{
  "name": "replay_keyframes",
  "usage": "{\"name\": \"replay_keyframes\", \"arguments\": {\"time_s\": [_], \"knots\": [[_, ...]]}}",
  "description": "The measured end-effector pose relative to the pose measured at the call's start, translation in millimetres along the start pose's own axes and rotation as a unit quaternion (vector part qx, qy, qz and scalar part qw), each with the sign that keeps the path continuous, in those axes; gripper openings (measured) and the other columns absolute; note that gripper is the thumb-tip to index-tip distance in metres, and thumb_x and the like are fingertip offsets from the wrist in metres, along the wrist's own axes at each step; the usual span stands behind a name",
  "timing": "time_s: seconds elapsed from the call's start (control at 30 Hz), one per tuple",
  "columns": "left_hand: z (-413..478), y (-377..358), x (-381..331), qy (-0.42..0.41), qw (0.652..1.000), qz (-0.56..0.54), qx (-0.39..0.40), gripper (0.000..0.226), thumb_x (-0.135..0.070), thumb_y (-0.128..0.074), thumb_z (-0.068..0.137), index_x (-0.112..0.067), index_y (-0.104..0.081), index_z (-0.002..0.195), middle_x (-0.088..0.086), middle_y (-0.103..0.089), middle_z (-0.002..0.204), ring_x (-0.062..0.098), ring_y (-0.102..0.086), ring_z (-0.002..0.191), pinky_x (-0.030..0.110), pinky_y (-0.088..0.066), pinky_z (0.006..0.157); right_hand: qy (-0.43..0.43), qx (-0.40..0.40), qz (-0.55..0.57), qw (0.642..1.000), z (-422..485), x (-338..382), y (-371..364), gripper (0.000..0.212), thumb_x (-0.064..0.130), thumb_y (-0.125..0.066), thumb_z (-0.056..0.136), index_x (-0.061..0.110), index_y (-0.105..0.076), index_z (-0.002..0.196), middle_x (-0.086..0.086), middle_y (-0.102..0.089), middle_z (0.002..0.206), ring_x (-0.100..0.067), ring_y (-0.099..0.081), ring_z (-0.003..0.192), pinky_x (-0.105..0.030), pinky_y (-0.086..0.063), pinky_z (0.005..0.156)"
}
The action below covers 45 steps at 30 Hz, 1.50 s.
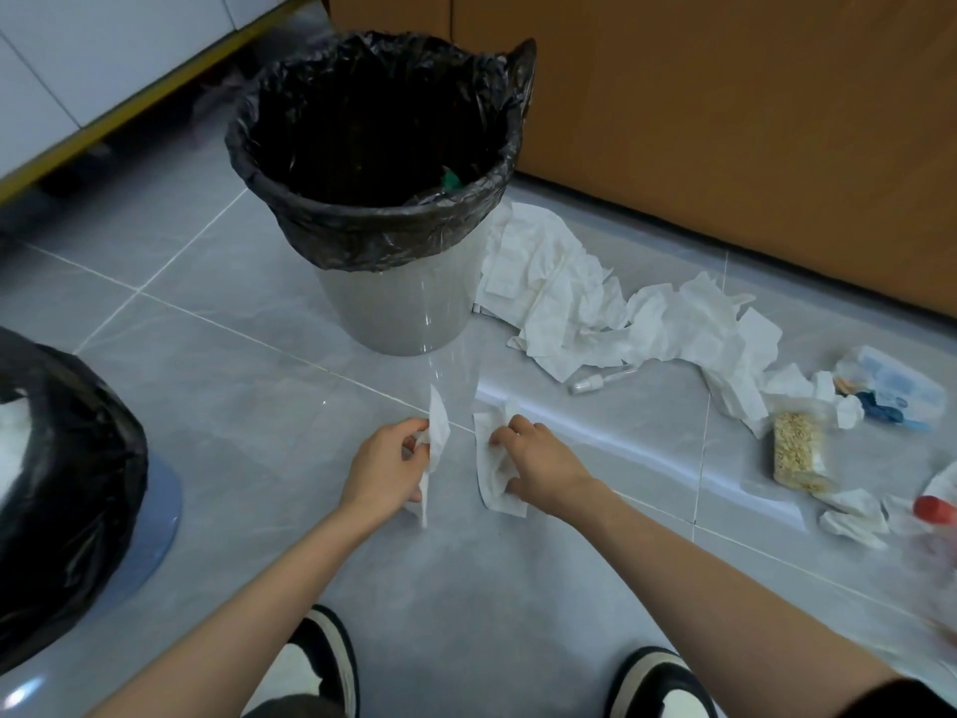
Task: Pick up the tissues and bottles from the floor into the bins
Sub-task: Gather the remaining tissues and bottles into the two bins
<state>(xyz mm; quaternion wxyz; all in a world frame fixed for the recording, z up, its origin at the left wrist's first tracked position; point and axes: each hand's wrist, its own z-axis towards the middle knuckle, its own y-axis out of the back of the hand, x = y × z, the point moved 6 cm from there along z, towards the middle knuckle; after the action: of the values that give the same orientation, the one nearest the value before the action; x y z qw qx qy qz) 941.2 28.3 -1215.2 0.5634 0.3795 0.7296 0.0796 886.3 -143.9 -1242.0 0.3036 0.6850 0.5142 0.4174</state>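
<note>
My left hand (386, 466) grips a white tissue (439, 427) that hangs down from its fingers, just above the floor. My right hand (538, 466) pinches a second crumpled tissue (492, 471) beside it. Straight ahead stands a grey bin (399, 308) lined with a black bag, with something green inside. A second bin with a black bag (67, 484) sits at the left edge, white paper showing in it. A heap of tissues (611, 303) lies right of the grey bin. A small clear bottle (600, 380) lies beside the heap. A red-capped bottle (934, 510) is at the right edge.
Wooden cabinet doors (725, 121) run along the back right. On the floor at the right lie a packet of grains (797, 450), a clear pack with blue items (890, 388) and small tissue wads (854, 518). My two shoes (321, 660) show at the bottom.
</note>
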Motion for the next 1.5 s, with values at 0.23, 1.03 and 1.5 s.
{"name": "replay_keyframes", "arguments": {"time_s": [0.23, 1.03, 1.5], "knots": [[-5.8, 28.4, -14.1, -0.030, 0.994, -0.097, -0.050, 0.054, 0.004, -0.049, 0.088, -0.045, -0.069, 0.092, 0.009, -0.050, 0.092, 0.026, -0.065, 0.078, 0.033, -0.060, 0.060, -0.084, -0.095, 0.275, 0.953, -2.7, 5.1, 10.1, 0.009, 0.018, -0.067, 0.082, 0.013, -0.068, 0.089, -0.003, -0.064, 0.085, -0.020, -0.062, 0.079, -0.026, -0.047, 0.070], [-146.1, 316.6, 4.7, -0.011, 0.889, -0.011, -0.458, 0.019, -0.017, -0.049, 0.097, -0.029, -0.052, 0.113, -0.011, -0.051, 0.118, 0.002, -0.053, 0.100, 0.023, -0.048, 0.083, 0.305, -0.091, 0.370, 0.873, 0.7, 365.5, 144.9, 0.027, 0.009, -0.058, 0.091, 0.017, -0.066, 0.115, 0.005, -0.067, 0.113, -0.008, -0.064, 0.100, -0.024, -0.052, 0.089], [-134.0, 317.6, 15.3, 0.026, 0.912, 0.181, -0.366, 0.046, -0.015, -0.038, 0.100, -0.023, -0.034, 0.145, -0.005, -0.040, 0.146, 0.014, -0.038, 0.133, 0.032, -0.030, 0.110, 0.287, -0.179, 0.208, 0.918, 12.0, 343.6, 139.7, 0.031, 0.012, -0.051, 0.092, 0.027, -0.063, 0.117, 0.017, -0.060, 0.113, -0.005, -0.045, 0.110, -0.011, -0.032, 0.086]]}}
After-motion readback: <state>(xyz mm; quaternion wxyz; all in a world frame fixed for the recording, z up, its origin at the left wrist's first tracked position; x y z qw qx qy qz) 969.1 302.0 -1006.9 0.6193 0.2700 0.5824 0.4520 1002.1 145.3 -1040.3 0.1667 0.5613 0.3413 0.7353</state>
